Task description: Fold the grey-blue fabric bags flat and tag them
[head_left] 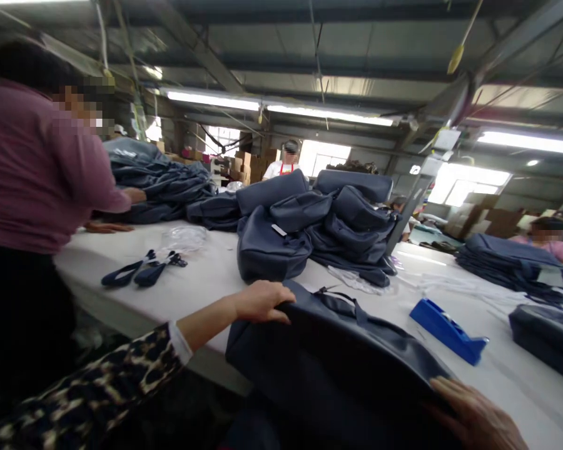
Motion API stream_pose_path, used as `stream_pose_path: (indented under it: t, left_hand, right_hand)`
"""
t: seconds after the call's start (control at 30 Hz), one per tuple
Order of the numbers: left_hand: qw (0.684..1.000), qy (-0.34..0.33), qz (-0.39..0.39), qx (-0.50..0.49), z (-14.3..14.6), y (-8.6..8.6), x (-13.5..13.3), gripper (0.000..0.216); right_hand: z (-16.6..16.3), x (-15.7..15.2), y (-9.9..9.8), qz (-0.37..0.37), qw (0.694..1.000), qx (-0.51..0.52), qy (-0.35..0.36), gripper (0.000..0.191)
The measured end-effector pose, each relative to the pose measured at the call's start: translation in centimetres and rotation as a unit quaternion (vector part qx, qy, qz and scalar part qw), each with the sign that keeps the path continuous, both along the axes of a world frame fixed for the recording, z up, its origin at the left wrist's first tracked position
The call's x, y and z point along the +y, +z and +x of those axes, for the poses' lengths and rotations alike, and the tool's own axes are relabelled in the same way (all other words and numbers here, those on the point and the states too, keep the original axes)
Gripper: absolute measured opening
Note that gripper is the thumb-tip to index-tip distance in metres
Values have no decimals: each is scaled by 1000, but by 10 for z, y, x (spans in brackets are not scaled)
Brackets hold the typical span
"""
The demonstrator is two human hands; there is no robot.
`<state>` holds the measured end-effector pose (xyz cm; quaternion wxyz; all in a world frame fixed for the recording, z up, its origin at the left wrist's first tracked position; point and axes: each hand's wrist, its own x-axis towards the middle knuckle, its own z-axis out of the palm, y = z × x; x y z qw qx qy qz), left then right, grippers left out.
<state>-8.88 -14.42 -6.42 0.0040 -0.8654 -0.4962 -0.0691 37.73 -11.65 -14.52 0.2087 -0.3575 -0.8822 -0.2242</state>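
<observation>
A large dark navy bag (309, 362) rests over the table's near edge, with a thin strap and a handle loop on its far side. My left hand (264, 302) grips its upper left edge, thumb and fingers closed round the material. At the bag's right end, my right hand (473, 409) holds the edge, its fingertips partly hidden behind the fabric. Just beyond the bag, a heap of navy bags (274, 247) is piled on the white table (211, 312). Two bundled navy straps (143, 270) lie to the left of my left hand.
A blue tape dispenser (448, 331) stands right of the bag. Folded navy bags (511, 259) are stacked farther right, near another navy bag (548, 337). Clear plastic (185, 239) lies left. A co-worker in a mauve top (42, 169) stands at the left; other people are farther back.
</observation>
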Motion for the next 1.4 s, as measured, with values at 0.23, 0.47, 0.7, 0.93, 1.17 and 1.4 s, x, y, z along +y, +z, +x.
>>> stream_pose_path:
  t: [0.23,0.47,0.7,0.93,1.17,1.4]
  left_hand:
    - [993,64,10,95,30,51,49,20]
    - [992,40,81,84,27,52,55,23]
    - [992,33,39,117,29,-28,61,16]
    - [990,-1,81,112,27,-26,67,14]
    - [995,-2,7,98,35,-47,54,19]
    - [993,-20,-19,111,76,-44,60,17]
  right_hand:
    - [-19,44,103,-19,994,-70,-85,33]
    - [-9,58,85,65,993,-68,-67,40]
    - [-12,72,28,18,994,-110,-19,29]
    - [-6,75,45,1,993,-115,-29,22]
    - [9,61,19,-137,986,-87,-33,31]
    - [3,41,11,-121,985,-111,-55,16]
